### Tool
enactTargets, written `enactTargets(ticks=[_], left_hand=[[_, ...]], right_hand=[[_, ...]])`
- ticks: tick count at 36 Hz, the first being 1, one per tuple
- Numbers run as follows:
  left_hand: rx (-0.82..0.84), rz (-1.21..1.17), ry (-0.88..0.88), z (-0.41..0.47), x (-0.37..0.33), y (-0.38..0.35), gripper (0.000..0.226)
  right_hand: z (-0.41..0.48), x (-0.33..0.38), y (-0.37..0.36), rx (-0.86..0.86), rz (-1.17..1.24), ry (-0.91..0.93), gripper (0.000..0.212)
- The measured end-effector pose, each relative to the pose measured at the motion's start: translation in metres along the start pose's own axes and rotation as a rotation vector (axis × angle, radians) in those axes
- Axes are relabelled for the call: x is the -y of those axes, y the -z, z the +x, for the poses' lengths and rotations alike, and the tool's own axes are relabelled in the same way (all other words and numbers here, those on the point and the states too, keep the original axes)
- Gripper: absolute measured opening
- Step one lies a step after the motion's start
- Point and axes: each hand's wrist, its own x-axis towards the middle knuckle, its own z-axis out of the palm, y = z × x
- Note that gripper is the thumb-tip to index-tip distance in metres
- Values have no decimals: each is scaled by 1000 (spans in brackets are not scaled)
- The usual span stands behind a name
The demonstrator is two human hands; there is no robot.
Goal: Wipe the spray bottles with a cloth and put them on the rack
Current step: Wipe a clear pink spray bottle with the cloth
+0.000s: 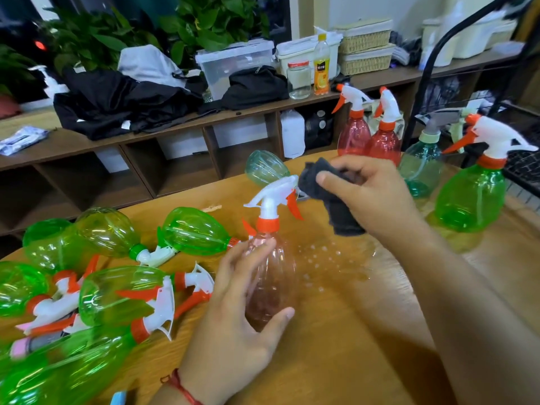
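1. The pink spray bottle was found standing upright near the middle of the table. It was held round its body by the left grip, with the thumb on the near side and the fingers curled over the shoulder.
2. The right grip was found closed on a bunched dark cloth, which was raised just beside the bottle's white trigger head. Contact between cloth and nozzle could not be confirmed.
3. The bottle was judged to be empty and therefore light. Its thin clear plastic wall is likely to flex if squeezed hard.
4. Water droplets were noted on the table beside it, so a slippery surface is to be expected.
5. A hold round the widest part of the body, or at the orange collar, was judged soundest. The orange trigger lever should be left alone.
6. A heap of green bottles was recorded lying on its side, close to the left grip. These could be rolled off by a careless sweep.
7. Two red bottles, a teal bottle and a green upright bottle were noted standing at the table's far right.
8. These four stood between the held bottle and the black rack. The direct route was judged obstructed, and a lift over them is advised.
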Motion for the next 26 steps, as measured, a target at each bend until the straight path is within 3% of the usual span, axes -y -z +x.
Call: enactTargets(ticks=[2, 4, 9, 12, 17, 26], left_hand=[[-6, 105, -20, 1, 4, 1, 99], [19, 162, -9, 3, 7, 3, 98], [28, 190, -21, 5, 9, 4, 96], [31, 209, -35, 6, 7, 5, 97], [40, 237, -36, 6, 6, 3, 97], [24, 222, -31, 5, 8, 4, 97]], right_hand=[[-4, 4, -8, -110, -124, 267, 10], [-7, 4, -17, -91, -345, 468, 18], [-17, 7, -37, 52, -614, 634, 31], [-15, 7, -36, 95, -639, 656, 32], [-1, 2, -19, 60, -643, 442, 36], [-23, 17, -50, 149, -651, 678, 30]])
